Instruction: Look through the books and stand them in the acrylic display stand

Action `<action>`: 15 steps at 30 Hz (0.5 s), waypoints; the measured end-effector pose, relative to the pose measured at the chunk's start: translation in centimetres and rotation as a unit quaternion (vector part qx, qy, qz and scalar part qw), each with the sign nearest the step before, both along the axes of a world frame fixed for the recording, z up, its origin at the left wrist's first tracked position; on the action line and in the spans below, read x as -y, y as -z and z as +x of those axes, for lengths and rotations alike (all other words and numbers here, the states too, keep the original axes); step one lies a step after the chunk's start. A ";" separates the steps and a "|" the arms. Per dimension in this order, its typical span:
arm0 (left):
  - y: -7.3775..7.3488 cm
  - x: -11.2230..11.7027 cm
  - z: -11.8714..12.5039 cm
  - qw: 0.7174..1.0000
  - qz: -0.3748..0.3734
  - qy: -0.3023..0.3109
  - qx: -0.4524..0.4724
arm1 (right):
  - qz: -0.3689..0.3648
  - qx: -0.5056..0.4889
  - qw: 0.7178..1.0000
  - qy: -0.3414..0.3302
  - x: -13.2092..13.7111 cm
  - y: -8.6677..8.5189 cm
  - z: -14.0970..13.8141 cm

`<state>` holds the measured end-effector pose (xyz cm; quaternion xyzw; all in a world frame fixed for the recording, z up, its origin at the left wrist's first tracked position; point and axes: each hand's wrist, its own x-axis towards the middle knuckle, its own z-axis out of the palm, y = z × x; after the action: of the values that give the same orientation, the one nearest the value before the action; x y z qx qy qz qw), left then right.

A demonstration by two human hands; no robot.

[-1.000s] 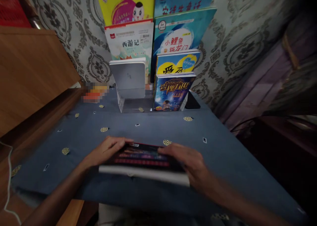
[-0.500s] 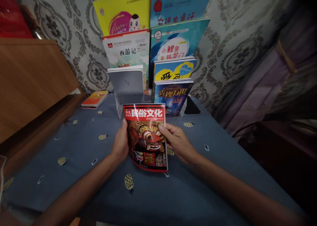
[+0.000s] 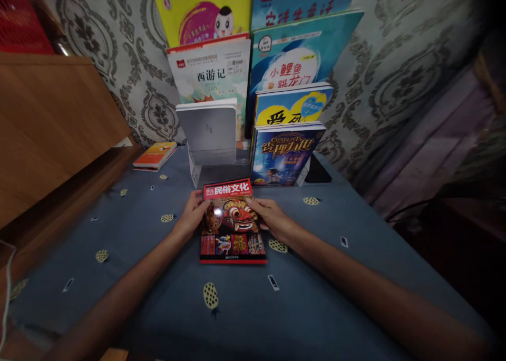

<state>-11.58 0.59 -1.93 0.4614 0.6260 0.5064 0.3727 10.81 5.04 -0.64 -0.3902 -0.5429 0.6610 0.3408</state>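
Observation:
A book (image 3: 233, 240) with a red and black cover and a carved mask on it is between my hands, just in front of the clear book stand (image 3: 221, 171). My left hand (image 3: 194, 209) grips its left edge, the thumb on the cover. On the right edge, my right hand (image 3: 272, 216) pinches it with the thumb on top and the fingers partly hidden beneath. The cover leans back, its lower edge nearer me. Behind it, a grey-covered book (image 3: 209, 132) and a blue comic-style book (image 3: 282, 153) stand in the rack.
Taller picture books, one yellow (image 3: 197, 13) and one teal (image 3: 336, 39), rise at the back against the patterned wall. An orange book (image 3: 155, 155) lies at the left rear. A dark flat object (image 3: 318, 171) lies right of the rack. A wooden cabinet (image 3: 55, 129) borders the left.
The book has tilted further back and lowered toward the tablecloth, its cover flattening out. Both hands have stayed on its sides. The camera view has shifted slightly.

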 end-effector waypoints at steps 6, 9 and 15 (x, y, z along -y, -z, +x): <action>-0.3 -0.6 -1.7 0.896 0.128 0.094 -0.416 | -0.002 0.035 0.999 -0.012 -1.1 1.0 -0.2; -0.1 -0.4 -1.0 0.850 0.103 0.123 -0.502 | 0.054 0.093 0.994 0.002 -1.6 0.9 0.8; 0.7 -0.3 -0.5 0.819 0.095 0.107 -0.555 | 0.401 0.328 0.852 0.068 -0.5 -0.4 1.7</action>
<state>-12.11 0.88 -2.64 0.7615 0.6222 0.1787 -0.0319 12.53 5.56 -0.20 -0.4497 -0.8132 0.1943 0.3142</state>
